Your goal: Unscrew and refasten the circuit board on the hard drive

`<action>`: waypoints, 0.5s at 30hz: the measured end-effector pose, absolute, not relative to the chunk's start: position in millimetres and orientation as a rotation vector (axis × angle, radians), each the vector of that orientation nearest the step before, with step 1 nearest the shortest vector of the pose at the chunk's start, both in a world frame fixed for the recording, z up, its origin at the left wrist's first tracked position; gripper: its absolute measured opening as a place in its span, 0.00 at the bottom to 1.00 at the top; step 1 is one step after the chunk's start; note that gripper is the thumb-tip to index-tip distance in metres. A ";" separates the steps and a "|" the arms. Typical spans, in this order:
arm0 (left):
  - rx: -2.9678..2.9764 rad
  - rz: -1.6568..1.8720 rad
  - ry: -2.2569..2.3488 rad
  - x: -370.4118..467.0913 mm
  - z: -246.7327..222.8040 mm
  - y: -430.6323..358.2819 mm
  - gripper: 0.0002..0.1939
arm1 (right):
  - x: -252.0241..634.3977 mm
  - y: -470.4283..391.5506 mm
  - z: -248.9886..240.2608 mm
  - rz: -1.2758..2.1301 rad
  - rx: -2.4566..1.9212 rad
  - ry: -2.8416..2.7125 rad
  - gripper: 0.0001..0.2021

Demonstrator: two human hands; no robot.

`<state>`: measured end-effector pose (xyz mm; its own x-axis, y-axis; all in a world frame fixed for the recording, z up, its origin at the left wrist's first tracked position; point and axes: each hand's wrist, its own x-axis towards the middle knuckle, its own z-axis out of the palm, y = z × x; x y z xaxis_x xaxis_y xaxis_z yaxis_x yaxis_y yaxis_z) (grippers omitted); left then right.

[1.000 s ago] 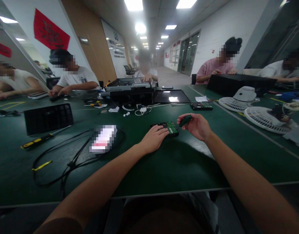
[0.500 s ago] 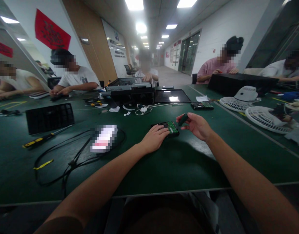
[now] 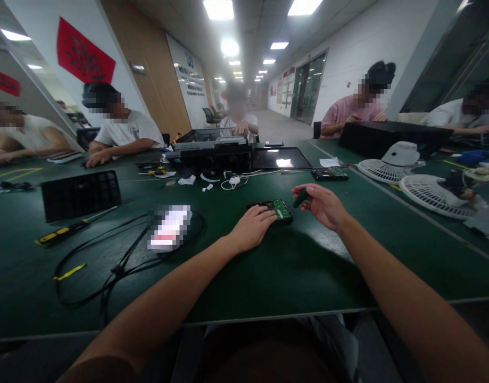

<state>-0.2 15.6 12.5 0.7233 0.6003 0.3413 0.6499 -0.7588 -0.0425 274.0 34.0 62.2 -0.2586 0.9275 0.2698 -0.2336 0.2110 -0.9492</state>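
In the head view a hard drive (image 3: 283, 211) lies on the green table with its green circuit board facing up. My left hand (image 3: 254, 226) rests over its left part, fingers laid across the drive and holding it against the table; the thumb side is partly hidden. Just right of the drive, my right hand (image 3: 323, 205) is raised above the tabletop and closed around the dark green handle of a screwdriver (image 3: 300, 199). The handle slants down toward the drive's right edge. Its tip is too small to make out.
Left of my hands are a lit phone (image 3: 170, 227), looped black cable (image 3: 117, 270), a yellow-black screwdriver (image 3: 63, 232) and a black panel (image 3: 81, 196). Another drive (image 3: 330, 174) and white fan parts (image 3: 436, 197) lie right. Several people sit around the table.
My right hand has shifted very slightly to the right with the screwdriver. My left hand and the hard drive stay where they were.
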 end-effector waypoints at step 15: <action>-2.782 -0.474 -1.017 0.3 11.4 16.7 0.23 | 267.8 34.9 63.1 1.443 -0.685 -1.266 0.17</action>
